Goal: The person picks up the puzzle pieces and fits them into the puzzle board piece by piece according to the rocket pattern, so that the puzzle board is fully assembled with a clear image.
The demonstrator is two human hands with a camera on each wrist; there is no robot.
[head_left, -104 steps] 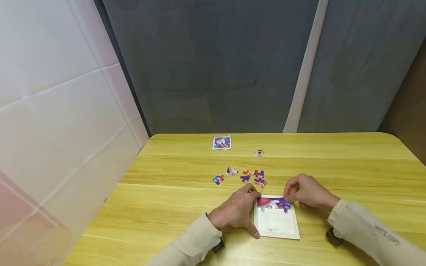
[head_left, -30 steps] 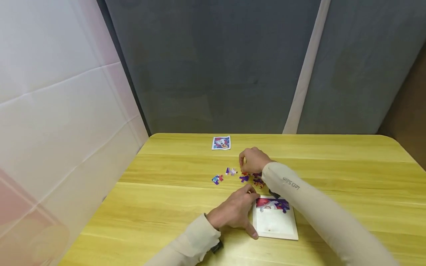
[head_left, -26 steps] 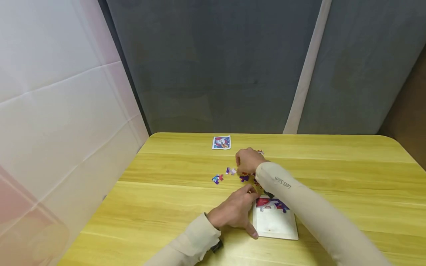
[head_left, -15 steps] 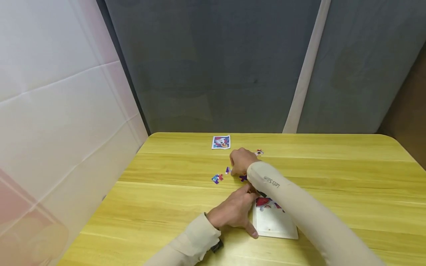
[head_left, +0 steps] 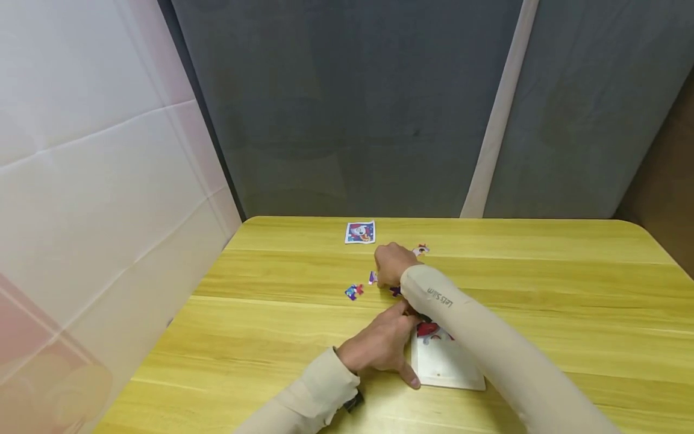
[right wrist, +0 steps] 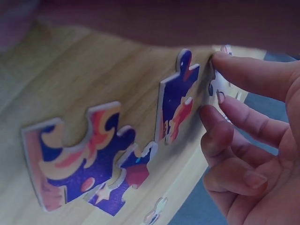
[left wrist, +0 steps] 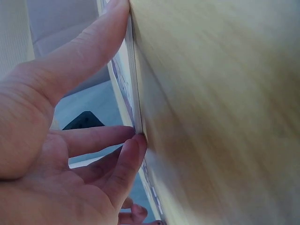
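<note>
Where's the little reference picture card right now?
In the head view, the picture card lies flat near the table's far edge, left of centre, beyond the right hand.

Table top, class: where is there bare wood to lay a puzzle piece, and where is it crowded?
Bare wood runs along the table right of the right hand, and left of the left hand. It is crowded between the reference card and puzzle tray, where loose pieces and both hands sit.

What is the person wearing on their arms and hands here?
Both arms are in long, close-fitting beige sleeves down to the wrists. The right sleeve carries small grey lettering near the wrist. The left hand and right hand are bare, with no gloves. A small black object sits under the left wrist.
</note>
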